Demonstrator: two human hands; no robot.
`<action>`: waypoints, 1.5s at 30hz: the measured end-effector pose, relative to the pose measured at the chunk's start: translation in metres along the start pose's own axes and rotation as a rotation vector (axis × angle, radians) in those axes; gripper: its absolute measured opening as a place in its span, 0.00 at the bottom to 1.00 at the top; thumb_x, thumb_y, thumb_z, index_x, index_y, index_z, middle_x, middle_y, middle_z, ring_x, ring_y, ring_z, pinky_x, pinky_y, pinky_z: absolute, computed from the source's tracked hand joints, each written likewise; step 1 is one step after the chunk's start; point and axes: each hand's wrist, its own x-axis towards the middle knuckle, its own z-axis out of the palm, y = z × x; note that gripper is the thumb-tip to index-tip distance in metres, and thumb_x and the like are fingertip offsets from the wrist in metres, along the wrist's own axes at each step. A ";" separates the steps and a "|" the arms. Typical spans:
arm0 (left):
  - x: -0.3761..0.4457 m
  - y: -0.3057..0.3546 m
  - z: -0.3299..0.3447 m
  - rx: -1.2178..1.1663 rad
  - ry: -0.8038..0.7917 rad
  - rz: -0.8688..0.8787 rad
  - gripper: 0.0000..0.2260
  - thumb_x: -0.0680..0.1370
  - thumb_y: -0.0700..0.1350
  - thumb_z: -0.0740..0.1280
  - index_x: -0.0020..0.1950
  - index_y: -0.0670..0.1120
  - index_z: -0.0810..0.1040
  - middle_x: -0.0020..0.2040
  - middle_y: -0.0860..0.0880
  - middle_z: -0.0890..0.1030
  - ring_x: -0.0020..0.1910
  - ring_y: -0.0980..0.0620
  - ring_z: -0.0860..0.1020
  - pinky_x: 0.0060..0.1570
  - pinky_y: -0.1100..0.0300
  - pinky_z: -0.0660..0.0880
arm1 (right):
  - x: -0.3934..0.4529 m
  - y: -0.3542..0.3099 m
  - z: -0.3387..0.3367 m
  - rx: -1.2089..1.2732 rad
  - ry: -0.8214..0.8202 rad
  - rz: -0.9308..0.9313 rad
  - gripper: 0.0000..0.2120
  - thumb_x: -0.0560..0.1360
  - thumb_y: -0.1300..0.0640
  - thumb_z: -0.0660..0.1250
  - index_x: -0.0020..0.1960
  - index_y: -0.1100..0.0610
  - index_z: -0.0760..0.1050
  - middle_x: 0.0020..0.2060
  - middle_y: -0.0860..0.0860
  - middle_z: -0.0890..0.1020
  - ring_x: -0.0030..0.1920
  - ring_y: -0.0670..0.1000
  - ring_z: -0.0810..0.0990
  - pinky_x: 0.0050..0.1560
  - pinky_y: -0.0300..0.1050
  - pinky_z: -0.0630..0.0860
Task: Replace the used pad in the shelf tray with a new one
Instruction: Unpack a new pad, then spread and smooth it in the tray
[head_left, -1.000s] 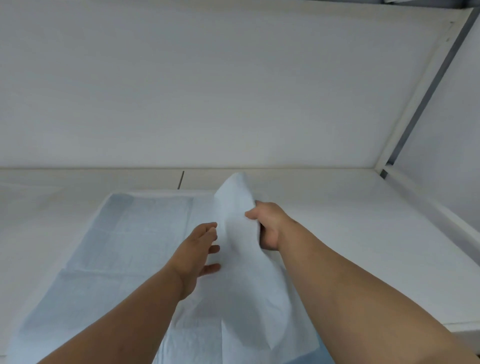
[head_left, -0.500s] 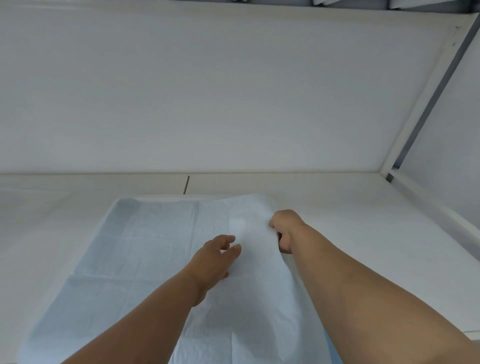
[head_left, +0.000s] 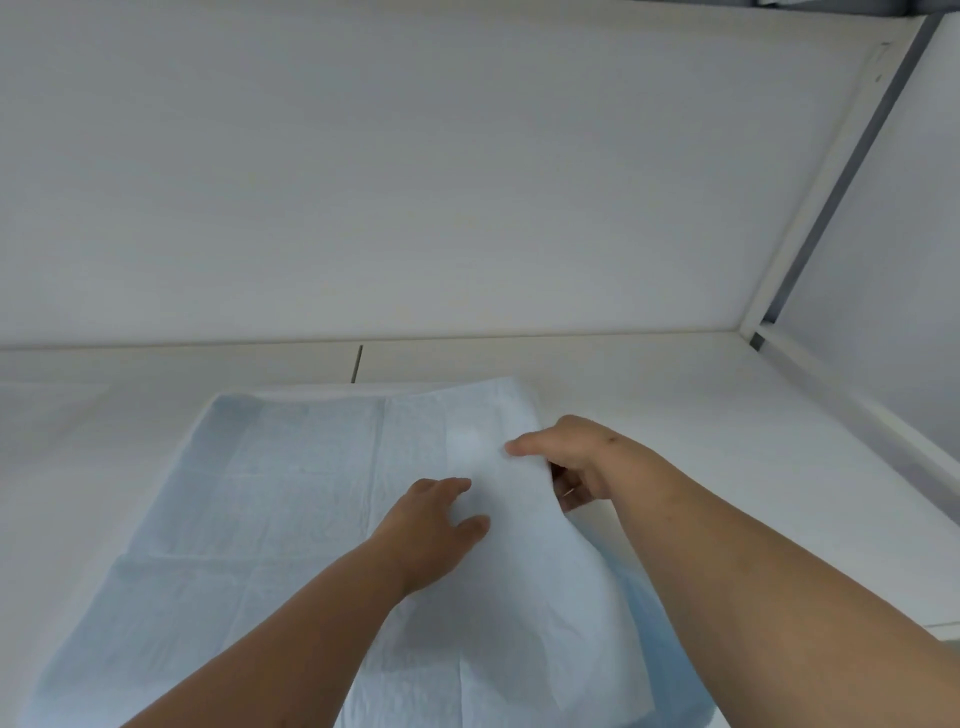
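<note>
Nearest the camera, two bare forearms reach fwd over a pale blue pad (head_left: 270, 499) that lies mostly flat on the white shelf tray (head_left: 675, 415). Left hand (head_left: 434, 525) rests on the pad w/ fingers straight and spread, holding nothing. Right hand (head_left: 566, 457) is just beyond it: thumb on top, fingers curled under the pad's right edge, which is lifted off the tray. Farther back the pad's far edge lies near the rear wall (head_left: 415, 182). A grey frame post (head_left: 852, 156) stands at the right corner.

One pad (head_left: 291, 499), one shelf tray (head_left: 675, 415), two hands: left hand (head_left: 431, 525), right hand (head_left: 571, 457).
</note>
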 end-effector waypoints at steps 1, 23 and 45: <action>0.001 0.000 -0.001 0.003 -0.004 -0.002 0.26 0.78 0.57 0.63 0.75 0.54 0.64 0.72 0.52 0.65 0.68 0.51 0.68 0.67 0.56 0.68 | -0.002 0.004 -0.001 -0.006 -0.033 0.006 0.21 0.70 0.49 0.74 0.54 0.64 0.78 0.41 0.58 0.82 0.33 0.56 0.80 0.34 0.45 0.79; -0.018 0.005 -0.002 -0.164 -0.030 0.029 0.23 0.80 0.54 0.63 0.74 0.50 0.66 0.73 0.49 0.67 0.70 0.49 0.68 0.67 0.55 0.67 | -0.047 0.040 0.007 0.264 -0.135 0.080 0.14 0.79 0.56 0.65 0.60 0.64 0.76 0.54 0.59 0.82 0.48 0.57 0.78 0.55 0.50 0.77; -0.030 0.008 0.021 0.244 -0.056 0.093 0.30 0.79 0.58 0.62 0.78 0.49 0.57 0.77 0.49 0.58 0.76 0.51 0.56 0.74 0.57 0.54 | -0.072 0.048 -0.003 -0.155 -0.188 0.129 0.11 0.80 0.56 0.58 0.53 0.64 0.74 0.38 0.58 0.80 0.37 0.58 0.81 0.43 0.53 0.80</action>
